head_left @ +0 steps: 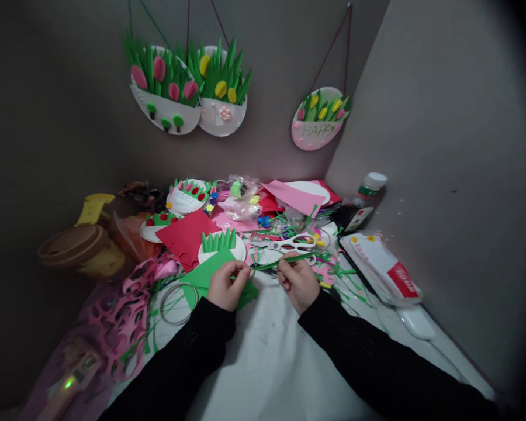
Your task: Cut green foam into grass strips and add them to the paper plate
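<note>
A thin strip of green paper (269,265) stretches between my two hands above the table. Its left tip is pinched by the thumb and fingers of my left hand (228,285). My right hand (298,282) closes around the strip nearer its other end, which sticks out to the right. Under and behind my left hand lies a sheet of green paper (210,270). Just beyond it rests a white paper plate (232,250) with pointed green paper grass (218,241) along its upper part. White-handled scissors (284,242) lie behind my right hand.
A roll of tape (178,304) and pink cut-out scraps (123,313) lie at left, near a brown-lidded tub (76,245). On the right are a dark bottle (363,202) and a white packet (381,269). Decorated plates (170,114) hang on the wall. Red paper (188,234) lies behind.
</note>
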The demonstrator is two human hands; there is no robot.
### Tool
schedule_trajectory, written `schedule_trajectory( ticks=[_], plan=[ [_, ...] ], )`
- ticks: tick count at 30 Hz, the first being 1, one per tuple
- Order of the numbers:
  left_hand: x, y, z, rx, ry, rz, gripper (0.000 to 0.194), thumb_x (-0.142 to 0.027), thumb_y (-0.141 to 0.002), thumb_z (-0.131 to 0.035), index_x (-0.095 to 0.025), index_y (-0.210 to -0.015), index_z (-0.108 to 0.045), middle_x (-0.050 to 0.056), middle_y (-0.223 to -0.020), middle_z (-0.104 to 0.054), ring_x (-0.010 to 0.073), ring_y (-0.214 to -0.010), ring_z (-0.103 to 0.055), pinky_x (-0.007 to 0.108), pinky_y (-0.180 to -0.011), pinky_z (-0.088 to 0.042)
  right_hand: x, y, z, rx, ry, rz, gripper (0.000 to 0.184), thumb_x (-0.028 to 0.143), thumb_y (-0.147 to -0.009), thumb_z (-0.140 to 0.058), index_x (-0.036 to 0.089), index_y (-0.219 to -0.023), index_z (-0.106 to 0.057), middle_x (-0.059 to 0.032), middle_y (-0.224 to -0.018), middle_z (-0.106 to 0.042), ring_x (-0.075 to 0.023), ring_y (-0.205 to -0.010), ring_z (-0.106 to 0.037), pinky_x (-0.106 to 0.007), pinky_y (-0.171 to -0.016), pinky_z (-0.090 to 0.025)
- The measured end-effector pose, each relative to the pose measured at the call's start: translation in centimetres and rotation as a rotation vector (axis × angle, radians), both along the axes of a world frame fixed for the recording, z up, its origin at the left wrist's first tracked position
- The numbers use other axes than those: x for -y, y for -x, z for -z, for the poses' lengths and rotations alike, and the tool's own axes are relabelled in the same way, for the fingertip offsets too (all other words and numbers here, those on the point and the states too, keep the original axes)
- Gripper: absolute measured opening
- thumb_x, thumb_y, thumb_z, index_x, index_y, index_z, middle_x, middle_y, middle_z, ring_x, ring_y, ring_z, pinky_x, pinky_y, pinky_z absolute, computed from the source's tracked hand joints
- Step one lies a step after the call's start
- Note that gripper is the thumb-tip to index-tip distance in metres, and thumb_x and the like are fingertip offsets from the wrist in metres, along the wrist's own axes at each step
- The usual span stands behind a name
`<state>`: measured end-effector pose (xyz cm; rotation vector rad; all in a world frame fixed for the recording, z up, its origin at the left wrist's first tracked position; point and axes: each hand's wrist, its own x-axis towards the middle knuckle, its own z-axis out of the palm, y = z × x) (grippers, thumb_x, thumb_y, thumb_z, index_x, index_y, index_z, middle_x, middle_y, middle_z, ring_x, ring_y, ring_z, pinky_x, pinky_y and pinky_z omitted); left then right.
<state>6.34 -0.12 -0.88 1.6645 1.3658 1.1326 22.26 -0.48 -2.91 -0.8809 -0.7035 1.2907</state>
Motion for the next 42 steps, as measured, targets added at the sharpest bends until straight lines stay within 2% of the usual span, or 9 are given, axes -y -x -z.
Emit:
schedule_trajectory(
  ticks=[5, 10, 15, 17, 20, 26, 32, 37, 42],
  plan=[
    [-1.1, 2.0, -1.1, -0.138, -0.026, -0.075, 0.023, -0.036, -0.077, -0.051, -0.016, -0.073, -0.060, 0.001, -0.068, -0.059, 0.0127, -0.062, -0.051, 0.022, -0.055, -0.038, -0.1, 0.0, -0.1, -0.024, 0.039, 0.007, 0.029, 0.034, -0.063, -0.070, 0.020, -0.073, -0.046, 0.0076, -0.053, -0.046, -0.0050, -0.040, -0.035, -0.015, -0.034, -0.021],
    [-3.1, 7.2, -1.6, -0.238, 0.011, -0.327, 0.026, -0.042, -0.073, -0.053, -0.017, -0.079, -0.059, 0.002, -0.070, -0.063, 0.0139, -0.059, -0.056, 0.024, -0.058, -0.042, 0.0, 0.2, 1.2, 0.087, 0.040, -0.034, 0.028, 0.034, -0.061, -0.070, 0.019, -0.069, -0.048, 0.0082, -0.051, -0.044, -0.0036, -0.038, -0.033, -0.016, -0.034, -0.021],
    [-4.7, 10.3, -0.6, -0.633, 0.166, -0.427, 0.037, -0.040, -0.074, -0.052, -0.017, -0.103, -0.053, 0.009, -0.092, -0.069, 0.0212, -0.082, -0.064, 0.028, -0.071, -0.044, 0.8, 0.7, 1.3, 0.265, 0.031, -0.434, 0.025, 0.030, -0.061, -0.068, 0.016, -0.078, -0.057, 0.0060, -0.055, -0.052, -0.0039, -0.039, -0.038, -0.017, -0.035, -0.027],
    [-5.3, 10.2, -0.4, -0.737, 0.246, -0.401, 0.044, -0.040, -0.074, -0.052, -0.014, -0.110, -0.050, 0.011, -0.093, -0.069, 0.0239, -0.089, -0.063, 0.029, -0.072, -0.044, 1.1, 0.9, 1.3, 0.331, 0.072, -0.614, 0.030, 0.032, -0.062, -0.066, 0.016, -0.085, -0.057, 0.0049, -0.056, -0.056, -0.0053, -0.039, -0.043, -0.018, -0.036, -0.031],
    [-6.2, 9.6, -0.4, -0.753, 0.294, -0.359, 0.051, -0.038, -0.072, -0.055, -0.009, -0.113, -0.049, 0.012, -0.088, -0.069, 0.0239, -0.086, -0.064, 0.028, -0.068, -0.044, 1.2, 1.2, 1.4, 0.393, 0.142, -0.717, 0.037, 0.036, -0.062, -0.064, 0.015, -0.091, -0.055, 0.0051, -0.054, -0.058, -0.0072, -0.038, -0.047, -0.019, -0.036, -0.035],
    [-7.2, 9.8, -0.7, -0.686, 0.277, -0.283, 0.024, -0.034, -0.067, -0.056, -0.014, -0.075, -0.065, 0.005, -0.068, -0.067, 0.0189, -0.068, -0.062, 0.024, -0.056, -0.041, 0.9, 1.4, 1.8, 0.424, 0.148, -0.715, 0.026, 0.034, -0.064, -0.059, 0.016, -0.081, -0.049, 0.0061, -0.046, -0.056, -0.0075, -0.036, -0.048, -0.018, -0.036, -0.036],
    [-7.3, 10.5, -1.1, -0.703, 0.215, -0.278, 0.038, -0.033, -0.070, -0.053, -0.016, -0.102, -0.063, 0.005, -0.083, -0.069, 0.0171, -0.075, -0.061, 0.023, -0.062, -0.041, 1.1, 1.6, 1.5, 0.455, 0.151, -0.714, 0.025, 0.032, -0.064, -0.057, 0.016, -0.082, -0.050, 0.0066, -0.045, -0.055, -0.0075, -0.034, -0.047, -0.018, -0.034, -0.035],
    [-8.0, 10.3, -0.7, -0.780, 0.280, -0.190, 0.021, -0.033, -0.067, -0.055, -0.017, -0.066, -0.068, 0.006, -0.066, -0.066, 0.0194, -0.066, -0.059, 0.025, -0.057, -0.037, 1.1, 1.7, 1.8, 0.458, 0.141, -0.703, 0.028, 0.034, -0.064, -0.057, 0.015, -0.085, -0.051, 0.0062, -0.046, -0.055, -0.0078, -0.035, -0.048, -0.018, -0.035, -0.036],
    [-8.8, 9.3, -0.4, -0.751, 0.339, -0.161, 0.024, -0.039, -0.065, -0.058, -0.016, -0.061, -0.066, 0.004, -0.057, -0.063, 0.0180, -0.061, -0.058, 0.024, -0.051, -0.035, 1.2, 1.6, 1.7, 0.467, 0.147, -0.703, 0.032, 0.035, -0.064, -0.058, 0.014, -0.088, -0.053, 0.0059, -0.047, -0.055, -0.0074, -0.035, -0.048, -0.019, -0.035, -0.036]
  ],
)
